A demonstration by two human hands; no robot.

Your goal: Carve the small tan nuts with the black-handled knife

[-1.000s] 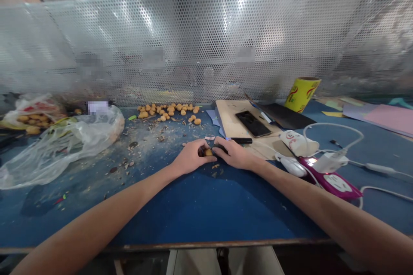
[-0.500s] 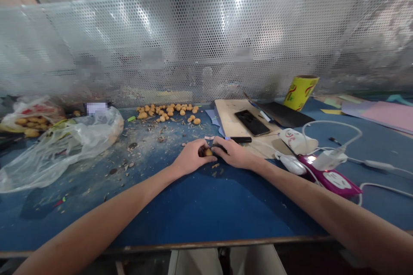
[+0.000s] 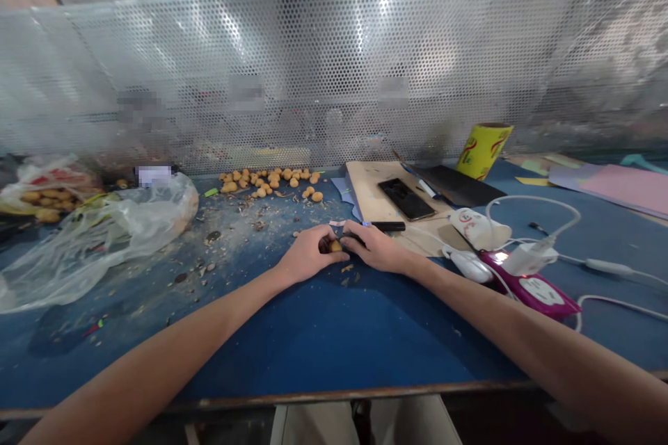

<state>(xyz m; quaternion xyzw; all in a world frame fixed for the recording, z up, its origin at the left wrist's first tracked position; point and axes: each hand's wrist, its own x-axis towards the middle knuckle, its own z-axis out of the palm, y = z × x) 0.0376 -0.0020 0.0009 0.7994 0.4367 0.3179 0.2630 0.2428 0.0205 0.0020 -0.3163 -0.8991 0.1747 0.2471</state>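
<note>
My left hand (image 3: 309,252) is closed around a small tan-brown round fruit (image 3: 335,246), much like a longan, just above the blue table. My right hand (image 3: 376,247) meets it from the other side, its fingers curled at the fruit. A dark shape shows under the right fingers, but what they grip is hidden. Just behind the right hand, a black pen-like stick (image 3: 389,226) juts out; I cannot tell whether the hand touches it. A small pale strip (image 3: 337,223) shows beyond the fingertips. Several similar round fruits (image 3: 274,179) lie in a loose group farther back.
On the left are a clear plastic bag (image 3: 99,233) and a bag of fruits (image 3: 49,198), with scattered crumbs (image 3: 209,268). A phone (image 3: 406,198) lies on cardboard (image 3: 365,184). To the right are a yellow roll (image 3: 484,151), a white cup (image 3: 477,227) and a purple power strip (image 3: 543,294) with cables. A perforated metal screen (image 3: 334,69) stands behind.
Both hands keep nearly the same pose around the fruit. The whole view has shifted very slightly.
</note>
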